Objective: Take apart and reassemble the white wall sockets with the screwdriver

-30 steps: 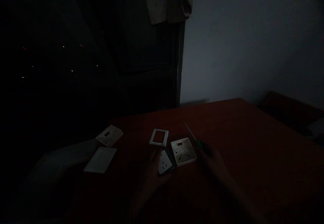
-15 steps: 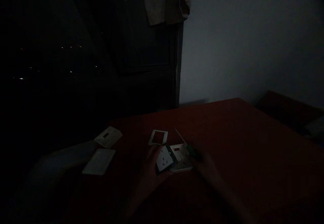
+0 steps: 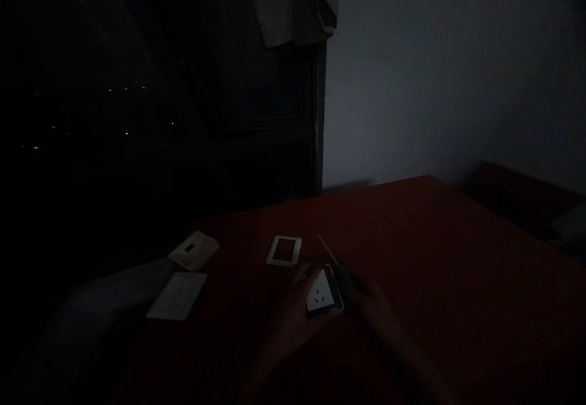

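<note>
At the bottom of the frame, the left forearm rises from just left of centre and leans up to the right; the right forearm comes in from right of centre and slants up to the left, so the two draw together toward the lower middle. Both are dim and soft in the dark.

The left grip is closed on the socket, curled round its left side with fingers over the upper edge and thumb along the lower one. The socket sits in the lower middle of the frame, its white, slotted face turned up, with a pale rim showing along its right edge.

Just beside it, the right grip is wrapped round the green handle of the screwdriver, whose shaft points up and left, away from the body. How each finger lies on the handle is too dark to tell.

Left of the hands, a flat plate rests at lower left, with a slotted piece just above it. A square frame lies on the surface above the left grip. Beyond stand the pale wall, upper right, and a hanging cloth, top centre.
</note>
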`<state>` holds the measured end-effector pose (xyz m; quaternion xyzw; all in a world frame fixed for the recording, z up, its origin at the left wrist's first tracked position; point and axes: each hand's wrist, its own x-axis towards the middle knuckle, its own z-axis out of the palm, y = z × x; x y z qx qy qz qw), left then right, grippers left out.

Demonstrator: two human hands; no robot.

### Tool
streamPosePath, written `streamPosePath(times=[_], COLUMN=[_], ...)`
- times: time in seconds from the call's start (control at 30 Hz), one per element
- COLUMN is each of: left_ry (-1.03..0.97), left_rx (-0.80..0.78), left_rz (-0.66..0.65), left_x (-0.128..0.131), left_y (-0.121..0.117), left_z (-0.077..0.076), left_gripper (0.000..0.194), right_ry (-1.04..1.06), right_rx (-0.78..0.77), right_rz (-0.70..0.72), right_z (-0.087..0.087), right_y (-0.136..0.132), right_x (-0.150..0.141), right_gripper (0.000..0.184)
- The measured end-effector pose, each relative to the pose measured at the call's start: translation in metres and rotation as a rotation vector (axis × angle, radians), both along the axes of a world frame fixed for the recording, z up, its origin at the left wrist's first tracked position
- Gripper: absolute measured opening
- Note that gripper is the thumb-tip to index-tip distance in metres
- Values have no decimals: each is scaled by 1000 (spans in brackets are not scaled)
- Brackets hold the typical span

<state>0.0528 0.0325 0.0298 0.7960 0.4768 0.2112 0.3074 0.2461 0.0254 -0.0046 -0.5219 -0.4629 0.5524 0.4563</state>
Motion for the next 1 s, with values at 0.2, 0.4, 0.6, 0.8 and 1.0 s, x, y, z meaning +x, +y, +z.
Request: streamPosePath(times=[0.2, 0.4, 0.6, 0.8, 1.0], left_ry=[-26, -55, -121, -144, -134], left_rx=[-4, -34, 2, 17, 2], left_rz=[-2, 4, 14, 16, 29], left_x=[1, -1, 0, 4, 6], left_y=[1, 2, 5, 3, 2], left_z=[-9, -15, -16, -13, -12], left_gripper=[76, 69, 68, 67, 64], right_ry=[-4, -69, -68, -95, -140], right_rx=[24, 53, 86, 94, 60], right_rz=[-9, -6, 9, 2, -1], right_z=[-3, 2, -4, -5, -1], right_y=[0, 0, 2, 1, 0], right_x=[0, 0, 1, 2, 1], right_gripper=[47, 46, 44, 45, 48])
